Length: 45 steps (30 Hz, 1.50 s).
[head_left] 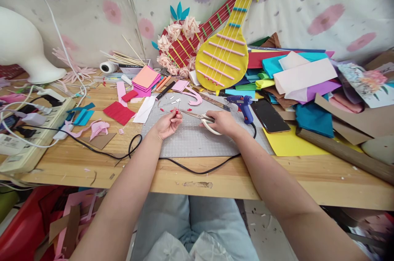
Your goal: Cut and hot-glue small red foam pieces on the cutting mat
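Observation:
My right hand [222, 122] is closed round the cream handles of a pair of scissors [207, 123], whose blades point left. The blade tips reach a small red piece [176, 111] pinched between the fingertips of my left hand [169, 124]. A thin wire or stick seems to stand up from that piece; it is too fine to make out. Both hands are above the grey cutting mat [191, 142]. Tiny red and white scraps lie just beyond them, near a pink curved paper strip [194, 97].
A blue hot glue gun [243, 107] and a phone [271, 115] lie right of the mat. A black cord [197, 171] crosses in front. Behind stand a yellow toy lute [222, 62] and a red one [184, 47]. A power strip [33, 138] is at left, paper piles at right.

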Each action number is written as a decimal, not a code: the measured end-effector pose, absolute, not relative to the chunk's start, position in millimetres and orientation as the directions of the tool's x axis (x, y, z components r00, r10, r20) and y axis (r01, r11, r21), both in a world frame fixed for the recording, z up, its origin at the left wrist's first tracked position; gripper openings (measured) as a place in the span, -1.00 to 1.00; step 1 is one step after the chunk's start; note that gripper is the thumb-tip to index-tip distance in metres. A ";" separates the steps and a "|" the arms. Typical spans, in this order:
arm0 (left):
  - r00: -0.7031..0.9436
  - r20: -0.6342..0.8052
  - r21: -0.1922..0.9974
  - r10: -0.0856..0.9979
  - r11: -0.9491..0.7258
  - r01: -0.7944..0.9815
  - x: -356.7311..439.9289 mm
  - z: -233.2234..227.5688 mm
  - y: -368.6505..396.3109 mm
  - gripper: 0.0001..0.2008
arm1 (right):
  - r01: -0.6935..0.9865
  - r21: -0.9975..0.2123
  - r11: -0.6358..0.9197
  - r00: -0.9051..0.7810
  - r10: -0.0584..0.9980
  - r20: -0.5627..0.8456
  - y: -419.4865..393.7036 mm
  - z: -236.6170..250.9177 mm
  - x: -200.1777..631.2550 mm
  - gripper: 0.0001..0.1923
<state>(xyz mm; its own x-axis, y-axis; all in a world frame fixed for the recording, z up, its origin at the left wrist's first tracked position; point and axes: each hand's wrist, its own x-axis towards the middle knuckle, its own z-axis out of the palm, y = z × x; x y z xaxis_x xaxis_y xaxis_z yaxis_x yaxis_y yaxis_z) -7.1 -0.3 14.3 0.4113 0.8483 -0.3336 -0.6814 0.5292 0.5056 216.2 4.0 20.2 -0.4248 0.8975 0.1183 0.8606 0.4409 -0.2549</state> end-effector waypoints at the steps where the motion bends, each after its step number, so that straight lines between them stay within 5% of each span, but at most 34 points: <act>1: 0.410 -0.336 0.504 0.848 0.530 -0.683 -6.9 14.9 -0.3 -0.67 | 0.858 -0.256 0.445 -0.431 0.895 0.113 4.1 20.0 216.2 -0.51; 45: 0.437 -0.389 0.511 0.811 0.584 -0.630 -6.9 19.0 -4.0 -0.69 | 0.836 -0.263 0.482 -0.461 0.876 0.139 3.9 18.8 218.0 -0.53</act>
<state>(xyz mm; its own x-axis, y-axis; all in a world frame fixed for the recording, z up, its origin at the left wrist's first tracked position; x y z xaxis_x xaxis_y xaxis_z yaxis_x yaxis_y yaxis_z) -6.9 -4.0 19.0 0.4367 0.8112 -0.3889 -0.6300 0.5844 0.5114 218.0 3.9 18.8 -0.4613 0.8763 0.1388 0.8360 0.4817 -0.2629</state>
